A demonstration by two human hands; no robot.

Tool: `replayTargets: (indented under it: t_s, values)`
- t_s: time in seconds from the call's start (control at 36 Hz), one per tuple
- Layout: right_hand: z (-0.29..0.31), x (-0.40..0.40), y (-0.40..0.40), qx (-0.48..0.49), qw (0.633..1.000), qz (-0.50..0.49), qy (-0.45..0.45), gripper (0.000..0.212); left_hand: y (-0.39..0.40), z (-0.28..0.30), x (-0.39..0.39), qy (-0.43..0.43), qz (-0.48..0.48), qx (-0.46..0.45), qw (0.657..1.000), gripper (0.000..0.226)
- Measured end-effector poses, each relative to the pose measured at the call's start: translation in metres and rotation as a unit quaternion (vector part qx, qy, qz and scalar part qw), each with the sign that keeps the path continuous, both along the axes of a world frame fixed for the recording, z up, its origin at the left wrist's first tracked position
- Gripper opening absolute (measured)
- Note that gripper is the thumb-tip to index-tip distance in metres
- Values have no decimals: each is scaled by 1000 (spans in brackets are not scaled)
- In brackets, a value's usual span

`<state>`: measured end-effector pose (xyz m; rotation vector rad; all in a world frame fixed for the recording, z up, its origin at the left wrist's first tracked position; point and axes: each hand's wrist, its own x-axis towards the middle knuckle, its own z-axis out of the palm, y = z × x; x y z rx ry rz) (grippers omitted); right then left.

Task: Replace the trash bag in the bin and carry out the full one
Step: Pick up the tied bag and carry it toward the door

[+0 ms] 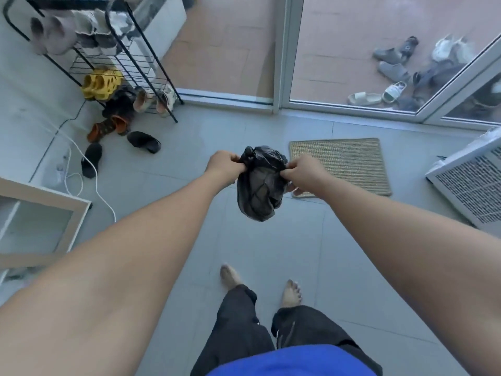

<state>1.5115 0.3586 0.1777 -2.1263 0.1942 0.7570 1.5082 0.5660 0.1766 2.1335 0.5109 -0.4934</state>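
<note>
A small full black trash bag point(259, 185) hangs in the air in front of me, above the grey tiled floor. My left hand point(225, 165) pinches its upper left edge near a knotted top. On the other side my right hand point(303, 173) grips the upper right edge. Both arms are stretched forward. The bag bulges below the hands. No bin is in view.
A woven doormat point(352, 161) lies ahead on the right before a glass sliding door point(282, 55). A black shoe rack point(116, 50) with loose shoes stands at the left. A white cable point(92, 169) trails on the floor. A white grille panel point(469, 185) leans at right.
</note>
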Motion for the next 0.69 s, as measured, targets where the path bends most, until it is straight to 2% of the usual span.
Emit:
replayTargets:
  t_s: [0.17, 0.28, 0.36, 0.53, 0.69]
  values:
    - [-84, 58, 6, -36, 997, -12, 66, 19, 10, -88, 75, 52, -86, 19, 995, 25]
    - [-173, 91, 17, -66, 993, -28, 92, 21, 16, -179, 110, 99, -98, 8, 990, 20]
    - [-239, 108, 22, -95, 991, -46, 77, 22, 15, -241, 125, 109, -112, 14, 988, 21]
    - [-396, 140, 23, -121, 987, 0, 105, 22, 15, -394, 145, 174, -124, 17, 977, 17]
    - [-500, 158, 15, -109, 986, 0, 125, 24, 16, -501, 153, 197, -124, 37, 972, 16]
